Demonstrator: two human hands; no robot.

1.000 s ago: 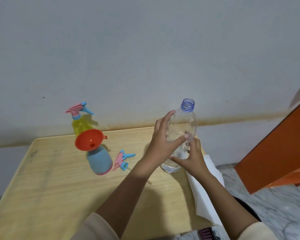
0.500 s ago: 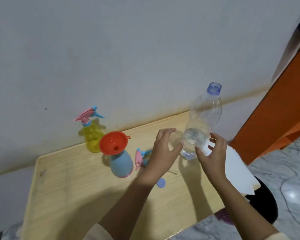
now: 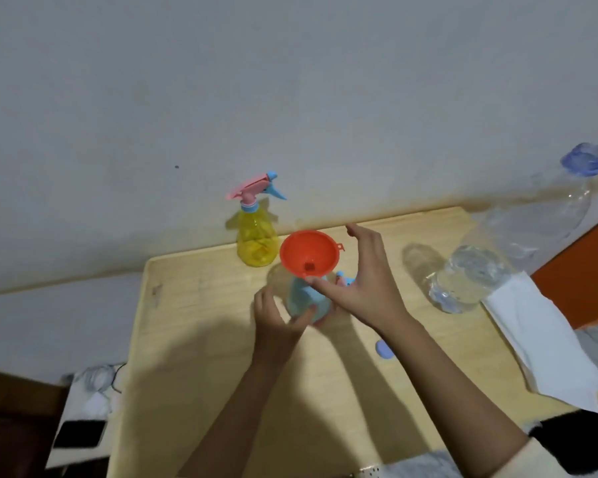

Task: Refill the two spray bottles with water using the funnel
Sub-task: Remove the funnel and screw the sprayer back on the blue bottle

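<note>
An orange funnel (image 3: 308, 251) sits in the neck of the light-blue spray bottle (image 3: 306, 298) at the middle of the wooden table (image 3: 194, 339). My left hand (image 3: 277, 319) cups the blue bottle's lower part, thumb on its front. My right hand (image 3: 363, 284) is spread beside the funnel, thumb under its bowl and fingers off the rim. The yellow spray bottle (image 3: 256, 243), with its pink-and-blue trigger head on, stands by the wall. The blue bottle's detached trigger head (image 3: 344, 279) peeks out behind my right hand. A clear water bottle (image 3: 497, 263) stands uncapped at the right, untouched.
A small blue cap (image 3: 384, 349) lies on the table under my right forearm. White paper (image 3: 546, 339) hangs over the right edge. An orange panel (image 3: 587, 270) stands at the right. A dark phone (image 3: 80, 432) lies on a white surface at the lower left.
Both hands have left the water bottle, which now stands alone at the right. They moved left to the blue spray bottle and funnel. The view has swung left and closer.
</note>
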